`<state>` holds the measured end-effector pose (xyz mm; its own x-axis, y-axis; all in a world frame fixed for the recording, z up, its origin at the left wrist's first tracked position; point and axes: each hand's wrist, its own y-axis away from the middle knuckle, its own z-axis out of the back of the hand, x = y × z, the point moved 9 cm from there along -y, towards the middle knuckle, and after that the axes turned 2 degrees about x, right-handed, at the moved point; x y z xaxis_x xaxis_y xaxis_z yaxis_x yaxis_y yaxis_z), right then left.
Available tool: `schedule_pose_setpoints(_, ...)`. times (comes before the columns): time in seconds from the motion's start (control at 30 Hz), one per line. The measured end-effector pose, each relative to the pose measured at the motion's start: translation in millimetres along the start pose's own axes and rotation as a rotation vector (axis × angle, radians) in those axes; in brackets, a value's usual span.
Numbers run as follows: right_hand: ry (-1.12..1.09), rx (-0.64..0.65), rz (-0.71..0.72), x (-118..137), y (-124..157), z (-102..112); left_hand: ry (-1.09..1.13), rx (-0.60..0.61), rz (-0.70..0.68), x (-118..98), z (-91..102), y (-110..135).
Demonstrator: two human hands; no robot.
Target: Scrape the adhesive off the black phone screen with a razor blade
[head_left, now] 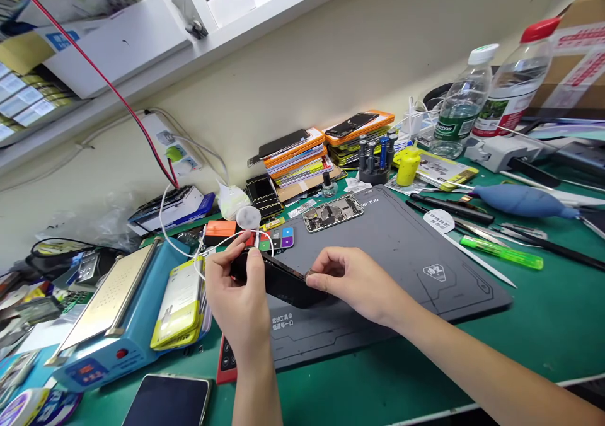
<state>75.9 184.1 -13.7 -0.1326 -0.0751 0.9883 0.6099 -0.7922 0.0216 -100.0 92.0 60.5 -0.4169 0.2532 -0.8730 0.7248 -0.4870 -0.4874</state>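
Note:
My left hand (242, 290) is closed around one end of a thin black phone screen (289, 286), thumb along its upper edge. The screen is tilted on edge above the dark grey work mat (378, 325). My right hand (352, 280) pinches with thumb and fingertip at the screen's upper edge, near the right end. What lies between those fingertips is too small to make out. Beyond my hands, an opened phone body (333, 213) with bare inner parts rests on the mat. A small coloured block (282, 237) sits partly behind my left hand.
To the left stands a blue heating machine (137, 312) with a yellow pack (178, 303) beside it. A dark phone (167, 401) lies in front. Rightward are a blue air blower (522, 200), a green pen (501, 253), loose tools and two bottles. Stacked phone parts (295, 155) line the wall.

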Motion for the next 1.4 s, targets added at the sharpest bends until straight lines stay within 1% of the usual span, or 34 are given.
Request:
schedule_pose_setpoints(0.13,0.076,-0.08,0.097,10.5,8.3,1.2,0.0,-0.002,-0.002,1.5,0.9,0.3)
schedule_pose_setpoints(0.3,0.298,-0.276,0.361,37.0,36.1,-1.8,-0.026,-0.013,-0.016,-0.9,1.9,0.8)
schedule_pose_setpoints(0.37,0.365,-0.353,0.42,44.8,44.2,2.2,-0.045,-0.019,-0.024,-2.0,2.9,0.6)
schedule_pose_setpoints(0.4,0.397,-0.384,0.411,45.6,45.2,7.2,-0.049,-0.02,-0.027,-2.2,3.3,0.5)
schedule_pose_setpoints(0.47,0.472,-0.403,0.33,40.7,40.2,21.1,-0.042,-0.015,-0.031,-2.5,3.6,0.5)
schedule_pose_setpoints(0.6,0.624,-0.285,0.148,15.5,19.1,48.5,-0.017,0.013,-0.052,-6.3,1.1,3.4)
schedule_pose_setpoints(0.63,0.652,-0.267,0.124,9.6,15.1,54.4,-0.014,0.023,-0.061,-8.3,-0.2,4.6)
schedule_pose_setpoints(0.7,0.686,-0.273,0.09,1.8,10.1,64.8,-0.009,0.044,-0.085,-13.0,-3.2,7.3)
schedule_pose_setpoints(0.8,0.643,-0.283,0.068,1.1,7.6,69.0,-0.002,0.072,-0.109,-18.5,-7.6,10.8)
schedule_pose_setpoints(0.83,0.597,-0.263,0.064,3.0,7.4,65.9,0.002,0.078,-0.111,-19.4,-8.7,11.6)
schedule_pose_setpoints(0.9,0.466,-0.157,0.068,8.5,6.8,50.5,0.017,0.092,-0.105,-19.4,-10.6,12.5)
schedule_pose_setpoints(1.03,0.187,0.173,0.118,22.0,8.3,0.5,0.061,0.115,-0.084,-16.9,-11.8,12.0)
schedule_pose_setpoints(1.13,0.071,0.332,0.146,26.5,8.2,-26.6,0.093,0.122,-0.046,-12.6,-8.9,10.9)
schedule_pose_setpoints(1.2,0.015,0.404,0.146,26.8,8.1,-38.2,0.111,0.126,0.002,-8.3,-6.4,10.9)
schedule_pose_setpoints(1.27,-0.04,0.444,0.128,27.3,9.7,-45.1,0.125,0.124,0.059,-4.9,-3.9,11.6)
schedule_pose_setpoints(1.33,-0.097,0.455,0.098,29.5,13.6,-48.3,0.133,0.114,0.107,-5.5,-1.0,12.9)
schedule_pose_setpoints(1.4,-0.155,0.441,0.065,33.6,20.0,-49.1,0.135,0.121,0.146,-11.0,1.7,14.7)
